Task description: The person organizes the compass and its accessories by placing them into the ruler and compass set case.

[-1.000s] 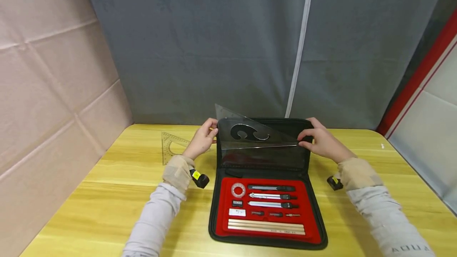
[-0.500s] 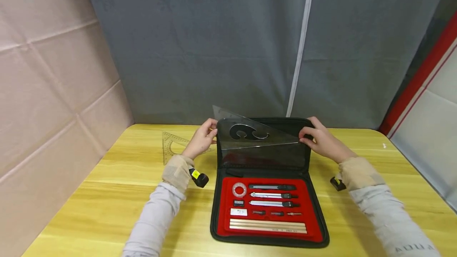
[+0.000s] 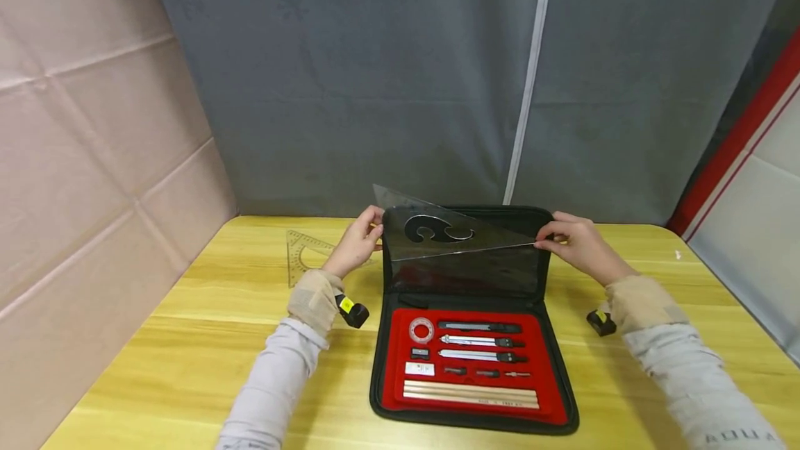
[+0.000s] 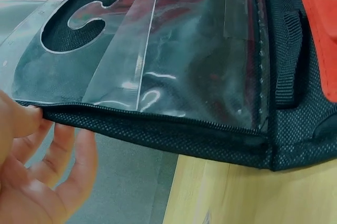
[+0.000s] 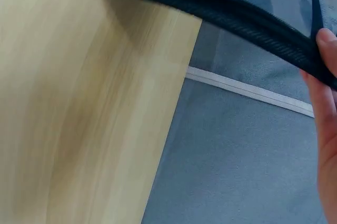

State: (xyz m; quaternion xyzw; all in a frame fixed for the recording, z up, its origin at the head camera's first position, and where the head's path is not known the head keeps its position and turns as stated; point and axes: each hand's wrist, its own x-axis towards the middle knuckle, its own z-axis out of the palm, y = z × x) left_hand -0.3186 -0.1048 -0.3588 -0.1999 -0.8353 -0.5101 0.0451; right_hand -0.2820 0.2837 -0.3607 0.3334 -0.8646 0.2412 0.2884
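Observation:
A black zip case (image 3: 382, 367) lies open on the table, its lid (image 3: 512, 215) raised at the back with a clear pocket (image 4: 189, 66) inside. A clear triangular set square (image 3: 396, 245) with a curved cutout slants across the lid, one corner poking above the top left. My left hand (image 3: 357, 242) grips the lid's left edge, thumb on the zip side and fingers behind. At the lid's right edge, my right hand (image 3: 580, 245) pinches the border between thumb and fingers, and the set square's narrow tip reaches those fingertips.
A red tray (image 3: 550, 380) in the case holds compasses (image 3: 471, 341), a craft knife (image 3: 478, 327), a round protractor (image 3: 421, 330), a sharpener (image 3: 419, 353), an eraser (image 3: 419, 369) and pencils (image 3: 469, 394). Another set square (image 3: 296, 255) lies left on the wooden table (image 3: 187, 339).
My right hand has shifted right along the lid's edge, and the set square's narrow tip has swung slightly up and right. My left hand keeps its grip.

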